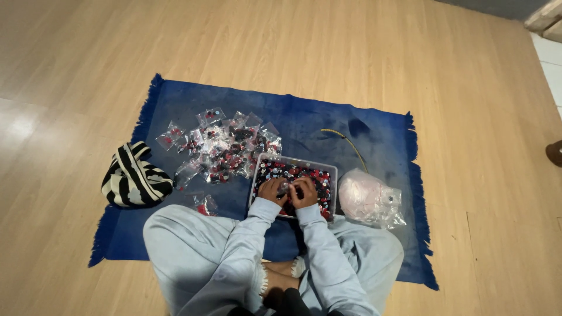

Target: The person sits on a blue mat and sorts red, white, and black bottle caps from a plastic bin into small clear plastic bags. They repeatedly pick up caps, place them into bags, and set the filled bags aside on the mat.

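I sit cross-legged on a blue fringed mat [328,126]. A clear plastic tray [331,170] full of small red, black and pale round pieces stands in front of my legs. My left hand [271,190] and my right hand [305,192] meet over the tray's near side. Together they pinch a small clear plastic bag [285,188] between the fingers. What is inside that bag is too small to tell.
A heap of several small filled clear bags [221,146] lies left of the tray. A bundle of empty clear bags [369,198] lies to its right. A black-and-white striped cloth [134,175] sits at the mat's left edge. A thin yellow cord [346,140] lies behind the tray. Wood floor surrounds the mat.
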